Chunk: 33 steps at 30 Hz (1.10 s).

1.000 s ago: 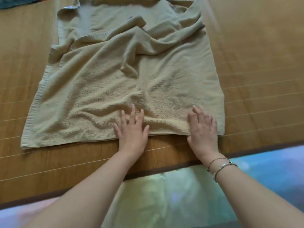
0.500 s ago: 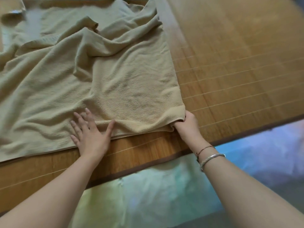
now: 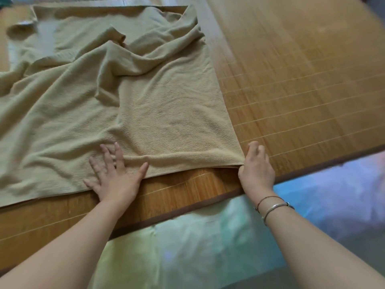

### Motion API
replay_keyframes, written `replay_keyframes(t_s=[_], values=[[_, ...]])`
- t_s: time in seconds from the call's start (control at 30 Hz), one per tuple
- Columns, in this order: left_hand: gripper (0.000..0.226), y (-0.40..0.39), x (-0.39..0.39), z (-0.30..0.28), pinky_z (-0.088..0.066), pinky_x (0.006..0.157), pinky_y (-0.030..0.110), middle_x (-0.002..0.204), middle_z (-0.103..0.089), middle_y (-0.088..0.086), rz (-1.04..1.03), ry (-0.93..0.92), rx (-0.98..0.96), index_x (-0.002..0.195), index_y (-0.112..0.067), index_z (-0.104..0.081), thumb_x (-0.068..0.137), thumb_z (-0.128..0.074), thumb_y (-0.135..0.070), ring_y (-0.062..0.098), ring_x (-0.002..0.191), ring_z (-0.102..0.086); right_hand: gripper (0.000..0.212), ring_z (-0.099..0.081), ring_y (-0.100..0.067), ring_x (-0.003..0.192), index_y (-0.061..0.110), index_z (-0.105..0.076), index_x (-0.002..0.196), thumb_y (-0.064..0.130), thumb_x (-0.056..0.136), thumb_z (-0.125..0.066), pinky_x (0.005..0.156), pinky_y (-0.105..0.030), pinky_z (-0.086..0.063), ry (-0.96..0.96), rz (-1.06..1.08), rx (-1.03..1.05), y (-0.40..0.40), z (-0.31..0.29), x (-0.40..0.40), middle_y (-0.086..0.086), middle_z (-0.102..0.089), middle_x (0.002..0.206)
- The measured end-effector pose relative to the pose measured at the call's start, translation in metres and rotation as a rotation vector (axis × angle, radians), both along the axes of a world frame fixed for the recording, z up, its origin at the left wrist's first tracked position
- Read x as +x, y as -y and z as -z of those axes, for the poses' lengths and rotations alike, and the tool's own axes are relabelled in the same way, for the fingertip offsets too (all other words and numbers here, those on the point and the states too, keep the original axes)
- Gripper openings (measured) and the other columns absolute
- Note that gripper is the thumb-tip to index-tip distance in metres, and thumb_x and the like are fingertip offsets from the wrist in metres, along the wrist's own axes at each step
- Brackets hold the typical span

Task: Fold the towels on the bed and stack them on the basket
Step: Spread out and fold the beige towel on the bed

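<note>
- The towel (image 3: 129, 105) is a big beige one, spread over the bed's bamboo mat (image 3: 302, 84) and running off the left edge of the view. Near part is mostly flat, far part is bunched into loose folds and ridges.
- Its near hem runs pretty close to the near edge of the mat, and the near right corner is lifted a little off the mat.
- Right hand (image 3: 257, 170) is at that near right corner, thumb and fingers closed on the cloth, pinching it.
- Left hand (image 3: 114, 174) lies flat on the towel's near hem, fingers spread apart and straight, palm partly on the mat.
- Two bracelets (image 3: 273, 206) sit on the right wrist, one thin dark cord and one silver band.
- Right half of the mat is bare wood-coloured slats with a dark brown border (image 3: 187, 213) along the near edge.
- Below the border there's a blurry pastel sheet (image 3: 208, 247), greenish and blue.
</note>
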<state>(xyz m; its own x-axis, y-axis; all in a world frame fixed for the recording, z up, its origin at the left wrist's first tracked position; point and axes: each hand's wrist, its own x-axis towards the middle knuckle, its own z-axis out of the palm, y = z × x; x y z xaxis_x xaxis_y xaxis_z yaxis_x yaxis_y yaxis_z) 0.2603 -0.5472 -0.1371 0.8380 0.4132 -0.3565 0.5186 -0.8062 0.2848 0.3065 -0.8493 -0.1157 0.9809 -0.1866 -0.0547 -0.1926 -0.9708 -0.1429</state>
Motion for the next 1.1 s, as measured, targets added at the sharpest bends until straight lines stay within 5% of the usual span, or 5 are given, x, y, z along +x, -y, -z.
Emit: replay_keyframes(t_s=[0.23, 0.4, 0.6, 0.8, 1.1], values=[[0.072, -0.046, -0.033, -0.003, -0.047, 0.087, 0.061, 0.147, -0.031, 0.011, 0.488, 0.156, 0.239, 0.135, -0.019, -0.036, 0.075, -0.075, -0.028, 0.038, 0.130, -0.035, 0.054, -0.042, -0.025, 0.107, 0.020, -0.044, 0.114, 0.006, 0.063, -0.056, 0.092, -0.040, -0.038, 0.082, -0.612, 0.189, -0.057, -0.017, -0.013, -0.007, -0.049, 0.116], [0.055, -0.093, -0.034, -0.018, -0.052, 0.070, 0.045, 0.116, -0.055, 0.015, 0.498, 0.064, 0.424, 0.116, -0.009, -0.054, 0.066, -0.061, 0.011, 0.039, 0.103, -0.052, 0.053, -0.044, -0.032, 0.120, 0.018, -0.045, 0.128, 0.011, 0.078, -0.060, 0.106, -0.042, -0.029, -0.027, -0.873, -0.050, -0.131, -0.016, -0.020, -0.007, -0.049, 0.127], [0.060, -0.137, -0.040, -0.035, -0.034, 0.063, 0.029, 0.108, -0.054, 0.003, 0.432, 0.044, 0.396, 0.127, -0.023, -0.051, 0.076, -0.050, 0.009, 0.025, 0.098, -0.050, 0.063, -0.044, -0.028, 0.121, 0.016, -0.035, 0.134, 0.004, 0.079, -0.063, 0.095, -0.036, -0.039, -0.154, -0.840, -0.263, -0.170, -0.019, -0.008, -0.009, -0.043, 0.134], [0.019, -0.143, -0.067, -0.050, -0.044, 0.069, 0.032, 0.097, -0.055, -0.007, 0.622, -0.105, 0.085, 0.085, -0.028, -0.049, 0.074, -0.049, -0.013, 0.021, 0.098, -0.057, 0.017, -0.056, -0.025, 0.096, 0.020, -0.042, 0.097, 0.024, 0.082, -0.049, 0.064, -0.031, -0.035, -0.354, -0.828, -0.152, -0.161, -0.038, -0.013, -0.001, -0.056, 0.097], [0.020, -0.170, -0.042, -0.084, -0.047, 0.080, 0.030, 0.097, -0.058, -0.011, 0.482, -0.081, -0.265, 0.098, -0.025, -0.060, 0.094, -0.051, -0.042, 0.008, 0.088, -0.054, 0.020, -0.051, -0.020, 0.076, 0.020, -0.042, 0.087, 0.038, 0.091, -0.036, 0.064, -0.032, -0.043, -0.334, -0.751, -0.081, -0.216, -0.065, -0.006, 0.001, -0.049, 0.082]])
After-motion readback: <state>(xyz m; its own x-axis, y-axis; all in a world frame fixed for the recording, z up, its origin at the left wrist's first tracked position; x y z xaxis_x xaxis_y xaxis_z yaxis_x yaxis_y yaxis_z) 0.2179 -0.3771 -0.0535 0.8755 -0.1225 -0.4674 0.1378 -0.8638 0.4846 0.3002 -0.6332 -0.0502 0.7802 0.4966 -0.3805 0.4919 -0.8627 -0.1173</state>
